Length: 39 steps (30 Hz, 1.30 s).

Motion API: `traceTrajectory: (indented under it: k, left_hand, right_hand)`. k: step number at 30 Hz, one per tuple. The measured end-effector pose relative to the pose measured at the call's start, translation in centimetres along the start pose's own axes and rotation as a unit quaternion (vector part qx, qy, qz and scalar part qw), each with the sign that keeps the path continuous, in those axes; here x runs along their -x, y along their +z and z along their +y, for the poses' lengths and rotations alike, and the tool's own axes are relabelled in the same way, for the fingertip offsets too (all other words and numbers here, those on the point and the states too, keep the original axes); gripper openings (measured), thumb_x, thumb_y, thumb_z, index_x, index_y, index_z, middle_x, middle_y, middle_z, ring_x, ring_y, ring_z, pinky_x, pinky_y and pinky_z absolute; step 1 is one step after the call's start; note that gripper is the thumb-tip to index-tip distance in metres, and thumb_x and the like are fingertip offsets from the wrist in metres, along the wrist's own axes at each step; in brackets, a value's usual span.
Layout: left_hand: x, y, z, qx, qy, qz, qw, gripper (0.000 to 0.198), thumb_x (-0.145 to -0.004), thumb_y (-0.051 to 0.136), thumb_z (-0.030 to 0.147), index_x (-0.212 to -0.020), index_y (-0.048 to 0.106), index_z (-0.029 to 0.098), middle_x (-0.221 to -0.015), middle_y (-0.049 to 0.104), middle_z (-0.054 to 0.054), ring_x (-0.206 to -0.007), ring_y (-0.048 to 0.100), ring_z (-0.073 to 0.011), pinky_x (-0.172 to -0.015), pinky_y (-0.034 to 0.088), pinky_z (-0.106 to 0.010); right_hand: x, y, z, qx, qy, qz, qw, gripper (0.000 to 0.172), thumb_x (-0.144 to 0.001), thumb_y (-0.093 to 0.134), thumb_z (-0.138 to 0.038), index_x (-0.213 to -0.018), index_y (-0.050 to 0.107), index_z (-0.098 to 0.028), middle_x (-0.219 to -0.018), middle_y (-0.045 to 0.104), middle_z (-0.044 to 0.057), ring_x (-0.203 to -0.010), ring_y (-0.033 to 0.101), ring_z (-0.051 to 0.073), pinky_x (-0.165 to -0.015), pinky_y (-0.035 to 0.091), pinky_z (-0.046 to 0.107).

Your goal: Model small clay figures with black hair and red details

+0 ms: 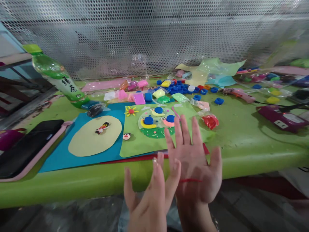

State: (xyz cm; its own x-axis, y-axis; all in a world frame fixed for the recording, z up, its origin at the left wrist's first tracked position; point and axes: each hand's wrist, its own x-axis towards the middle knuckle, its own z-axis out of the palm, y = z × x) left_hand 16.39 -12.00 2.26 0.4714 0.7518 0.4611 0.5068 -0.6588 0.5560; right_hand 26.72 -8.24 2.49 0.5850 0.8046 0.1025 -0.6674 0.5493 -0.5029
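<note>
My left hand (151,196) and my right hand (193,164) are raised in front of the green table's near edge (72,185), fingers stretched out. The left hand partly overlaps the right palm, and a thin red strip (190,180) of clay lies across the right palm between them. Just beyond the fingertips lies a light green sheet (145,141) bearing a round clay picture (155,124) with blue and yellow snails. To its left a blue sheet (60,154) carries a pale yellow oval (95,137) with a small clay figure (102,127).
A green tea bottle (58,75) leans at the left. A black phone in a pink case (29,146) lies at the near left. Coloured clay packets (145,93), blue caps (178,87), a red clay bag (210,121) and a purple power strip (282,118) lie further back. Perforated metal (154,32) backs the table.
</note>
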Motion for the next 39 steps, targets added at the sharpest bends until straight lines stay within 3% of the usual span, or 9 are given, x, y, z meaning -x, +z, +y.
traceTrajectory:
  k: [4,7,12,15,18,21,26,35,39]
  left_hand:
    - [-0.8,0.1,-0.7,0.014,0.008,-0.013,1.0,0.077,-0.095,0.047,0.026,-0.152,-0.005,0.024,-0.123,0.068,0.001,-0.126,0.055,-0.0198,-0.125,-0.007,-0.05]
    - [-0.9,0.0,-1.2,-0.004,0.033,0.001,0.999,0.072,-0.095,0.051,0.02,-0.152,0.006,0.02,-0.106,0.075,0.006,-0.124,0.056,-0.0162,-0.126,-0.004,-0.043]
    - [-1.0,-0.6,-2.6,-0.056,0.097,0.003,0.994,0.078,-0.088,0.065,0.021,-0.149,0.019,0.012,-0.085,0.078,0.009,-0.106,0.069,-0.0187,-0.126,-0.004,-0.037]
    - [-1.5,-1.3,-2.9,0.016,0.041,0.025,0.999,0.085,-0.086,0.068,0.025,-0.151,0.014,0.021,-0.077,0.077,0.013,-0.102,0.071,-0.0185,-0.127,0.003,-0.04]
    - [-2.2,-2.2,-3.3,0.138,-0.066,0.074,0.985,0.077,-0.084,0.069,0.028,-0.146,0.024,0.034,-0.074,0.075,0.01,-0.104,0.07,-0.0222,-0.117,0.036,-0.054]
    - [-2.8,-3.1,-4.1,0.242,-0.139,0.123,0.952,0.064,-0.081,0.073,0.027,-0.136,0.042,0.038,-0.07,0.071,0.007,-0.117,0.063,-0.0198,-0.101,0.055,-0.04]
    - [-3.3,-3.4,-5.7,0.374,-0.207,0.19,0.884,0.053,-0.076,0.079,0.028,-0.124,0.058,0.038,-0.069,0.071,0.008,-0.116,0.062,-0.013,-0.101,0.052,-0.021]
    - [-4.1,-3.7,-6.2,0.411,-0.231,0.179,0.864,0.049,-0.075,0.079,0.034,-0.121,0.062,0.042,-0.062,0.071,0.009,-0.115,0.064,-0.0144,-0.095,0.056,-0.019]
    - [-4.0,-3.4,-6.1,0.376,-0.215,0.182,0.883,0.05,-0.08,0.075,0.032,-0.126,0.058,0.041,-0.066,0.072,0.009,-0.118,0.062,-0.0162,-0.095,0.057,-0.022]
  right_hand:
    - [0.4,-0.2,0.8,0.055,0.056,0.002,0.997,0.066,-0.094,0.009,-0.059,-0.15,0.03,-0.031,-0.155,0.037,0.005,-0.141,0.037,0.025,-0.111,0.033,0.055]
    - [0.5,-0.3,1.1,0.024,0.054,-0.002,0.998,0.066,-0.094,0.012,-0.059,-0.151,0.029,-0.029,-0.153,0.039,0.007,-0.138,0.042,0.026,-0.112,0.033,0.056]
    - [0.5,-0.2,1.7,-0.018,0.089,0.0,0.996,0.057,-0.095,0.024,-0.056,-0.136,0.053,-0.028,-0.146,0.049,0.007,-0.132,0.049,0.028,-0.112,0.033,0.056]
    - [0.5,-0.2,2.1,-0.015,0.1,-0.016,0.995,0.054,-0.094,0.028,-0.057,-0.124,0.063,-0.028,-0.137,0.058,0.007,-0.127,0.054,0.027,-0.105,0.044,0.05]
    - [0.7,-0.3,2.2,0.068,0.096,-0.074,0.99,0.051,-0.095,0.03,-0.057,-0.115,0.068,-0.029,-0.118,0.068,0.006,-0.107,0.065,0.022,-0.092,0.053,0.039]
    - [1.0,-0.7,1.9,0.168,0.116,-0.17,0.964,0.036,-0.095,0.045,-0.051,-0.103,0.072,-0.028,-0.097,0.072,0.003,-0.091,0.067,0.018,-0.085,0.053,0.029]
    - [0.9,-0.4,1.3,0.238,0.139,-0.242,0.93,0.025,-0.079,0.076,-0.022,-0.103,0.071,-0.029,-0.098,0.072,0.0,-0.096,0.066,0.014,-0.085,0.051,0.022]
    - [-0.6,1.2,1.9,0.302,0.099,-0.25,0.915,0.017,-0.071,0.081,-0.014,-0.082,0.075,-0.026,-0.079,0.074,-0.002,-0.08,0.068,0.012,-0.075,0.053,0.019]
    - [-0.8,1.3,2.4,0.283,0.126,-0.233,0.922,0.019,-0.068,0.084,-0.015,-0.078,0.075,-0.028,-0.073,0.072,-0.002,-0.074,0.069,0.015,-0.071,0.057,0.024]
